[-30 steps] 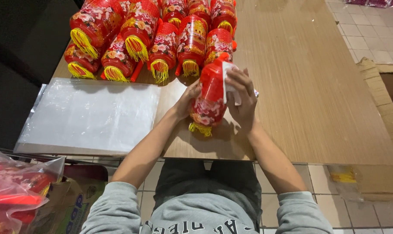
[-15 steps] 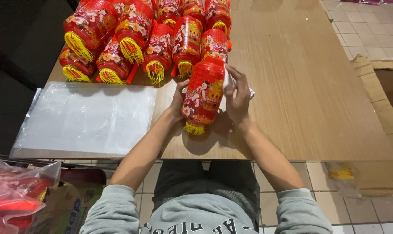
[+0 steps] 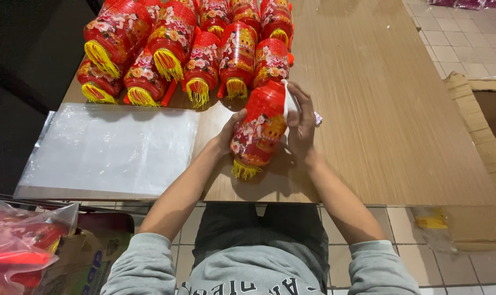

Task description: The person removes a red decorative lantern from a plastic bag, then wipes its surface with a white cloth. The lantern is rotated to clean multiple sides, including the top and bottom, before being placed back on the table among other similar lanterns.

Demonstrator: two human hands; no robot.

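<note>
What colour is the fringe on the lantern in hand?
Yellow fringe under the red floral lantern, head view.

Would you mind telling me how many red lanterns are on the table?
11. One lantern is between the left hand and right hand; five lie in the near row, five behind them. Others may be hidden beyond the top edge.

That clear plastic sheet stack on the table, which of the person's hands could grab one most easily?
Probably the left hand. It rests on the red lantern on the side facing the plastic sheets, while the right hand is on the far side, also pinching something white.
</note>
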